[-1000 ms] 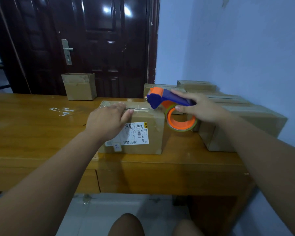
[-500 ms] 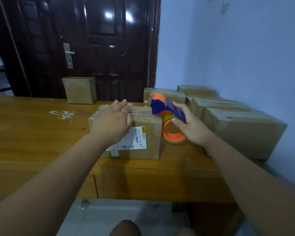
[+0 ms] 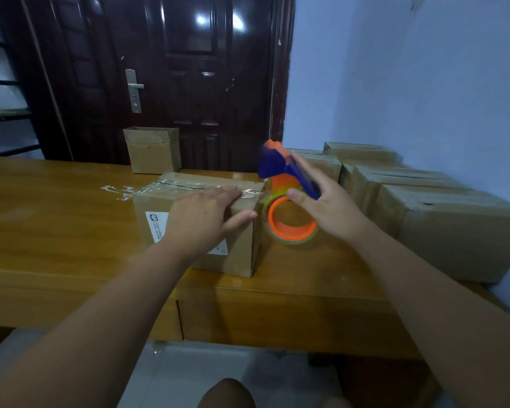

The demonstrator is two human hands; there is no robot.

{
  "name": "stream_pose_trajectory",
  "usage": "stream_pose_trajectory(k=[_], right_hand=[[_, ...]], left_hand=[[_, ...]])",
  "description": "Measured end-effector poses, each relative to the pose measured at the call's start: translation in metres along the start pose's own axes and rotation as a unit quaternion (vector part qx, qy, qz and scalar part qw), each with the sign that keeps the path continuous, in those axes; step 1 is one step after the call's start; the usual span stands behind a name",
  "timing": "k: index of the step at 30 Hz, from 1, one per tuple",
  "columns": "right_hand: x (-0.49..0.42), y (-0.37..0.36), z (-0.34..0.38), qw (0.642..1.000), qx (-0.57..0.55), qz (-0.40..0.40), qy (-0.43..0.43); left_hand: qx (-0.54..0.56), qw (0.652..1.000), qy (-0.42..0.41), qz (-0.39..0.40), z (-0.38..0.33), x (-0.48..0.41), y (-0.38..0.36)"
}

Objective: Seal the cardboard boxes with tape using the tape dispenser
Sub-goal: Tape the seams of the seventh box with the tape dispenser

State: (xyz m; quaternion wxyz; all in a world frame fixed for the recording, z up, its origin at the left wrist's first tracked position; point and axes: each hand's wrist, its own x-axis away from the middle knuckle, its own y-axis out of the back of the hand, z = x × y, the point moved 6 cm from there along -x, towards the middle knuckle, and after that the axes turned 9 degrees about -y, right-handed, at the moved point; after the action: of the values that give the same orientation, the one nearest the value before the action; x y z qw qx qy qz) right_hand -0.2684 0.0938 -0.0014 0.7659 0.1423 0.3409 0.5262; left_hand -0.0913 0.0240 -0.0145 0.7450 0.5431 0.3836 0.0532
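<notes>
1. Box (image 3: 243,254) sits centre frame on the table (image 3: 56,231), tape strip (image 3: 189,186) running left-right along its top.
2. Left hand (image 3: 200,219), fingers straight, presses the strip's right end.
3. Right hand (image 3: 331,212) clasps the tape dispenser (image 3: 277,167) just right of that edge.
4. Other boxes (image 3: 454,228) crowd the right side, so the dispenser likely has room only upward.

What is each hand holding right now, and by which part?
The right hand grips the tape dispenser by its blue handle. The left hand holds nothing; it rests flat on the taped box.
</notes>
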Motion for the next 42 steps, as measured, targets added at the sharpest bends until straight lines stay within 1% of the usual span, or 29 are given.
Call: stream_pose_trajectory(k=[3,5,6,8,9,11,14,15,17,18,20,21,23,26,28,32,38,42], right_hand=[[0.005,0.006,-0.004,1.0,-0.005,-0.003,-0.001],[0.009,0.005,-0.006,0.999,0.047,-0.016,0.004],[0.011,0.004,-0.009,0.996,0.09,-0.017,0.01],[0.014,-0.002,-0.016,0.988,0.157,0.002,0.017],[0.016,-0.003,-0.019,0.987,0.161,0.009,0.016],[0.017,0.003,-0.023,0.99,0.137,0.002,0.01],[0.019,0.025,-0.022,0.999,0.011,-0.042,-0.005],[0.02,0.03,-0.022,0.999,0.003,-0.05,-0.005],[0.023,0.031,-0.02,0.997,0.062,-0.041,-0.006],[0.024,0.027,-0.021,0.993,0.116,-0.022,-0.008],[0.029,0.015,-0.026,0.973,0.229,0.036,-0.011],[0.031,0.012,-0.031,0.966,0.251,0.054,-0.019],[0.033,0.017,-0.032,0.968,0.243,0.053,-0.026],[0.035,0.036,-0.029,0.987,0.156,0.015,-0.039],[0.036,0.04,-0.029,0.989,0.14,0.004,-0.049],[0.032,0.02,-0.029,0.964,0.256,0.059,-0.045],[0.011,0.014,-0.009,0.922,0.356,0.14,-0.062],[-0.001,0.019,0.01,0.901,0.397,0.17,-0.046]], left_hand=[[0.012,1.0,0.005,0.012,0.001,-0.001,-0.001],[0.007,1.0,0.001,0.012,0.001,-0.001,-0.001],[0.005,1.0,-0.001,0.011,0.001,-0.001,-0.001],[0.002,1.0,0.001,0.015,0.001,-0.002,-0.001],[0.002,1.0,0.004,0.017,0.001,-0.001,-0.001],[0.003,1.0,0.005,0.017,0.0,-0.002,0.001],[0.004,1.0,0.002,0.017,-0.001,-0.001,0.002],[0.005,1.0,0.002,0.017,-0.001,-0.001,0.002],[0.007,1.0,0.001,0.015,-0.001,-0.001,0.002],[0.008,1.0,0.0,0.014,0.0,-0.002,0.001],[0.003,1.0,-0.002,0.007,0.001,-0.002,0.0],[0.002,1.0,-0.003,0.002,0.001,-0.001,0.0],[0.008,1.0,-0.004,-0.008,0.002,-0.002,0.0],[0.021,0.999,-0.006,-0.026,0.001,-0.002,0.001],[0.029,0.999,-0.007,-0.03,0.001,-0.002,0.002],[0.043,0.998,-0.005,-0.045,0.001,-0.001,0.0],[0.061,0.997,0.021,-0.052,0.001,-0.002,-0.001],[0.065,0.997,0.032,-0.039,-0.003,-0.007,-0.001]])
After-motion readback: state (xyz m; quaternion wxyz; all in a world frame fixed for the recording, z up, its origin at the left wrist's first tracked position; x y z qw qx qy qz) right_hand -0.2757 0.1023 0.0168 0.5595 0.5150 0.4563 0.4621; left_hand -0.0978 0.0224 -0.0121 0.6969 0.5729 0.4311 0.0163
